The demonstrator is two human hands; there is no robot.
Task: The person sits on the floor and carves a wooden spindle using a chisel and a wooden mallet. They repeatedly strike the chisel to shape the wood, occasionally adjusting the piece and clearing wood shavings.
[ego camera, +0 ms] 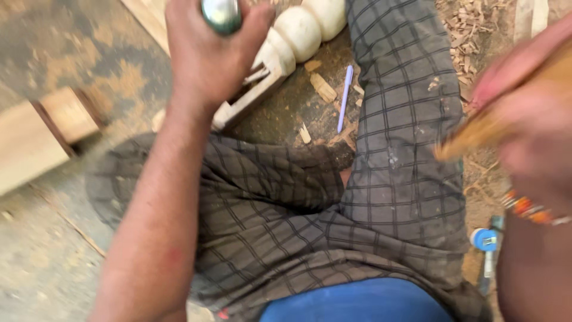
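L hand (208, 53) is a tight fist round a shiny metal tool (221, 13), w/ the rounded end poking out the top. It's held straight above the turned wood leg (280, 56), prob. so the tip meets the cut slot. The leg lies on the dusty floor (53, 53), up against the person's checked trousers (393, 119). R hand (530, 119) is blurry; it grips a wooden stick (476, 134), raised off to the side. A purple pen (345, 98) lies between leg & trousers.
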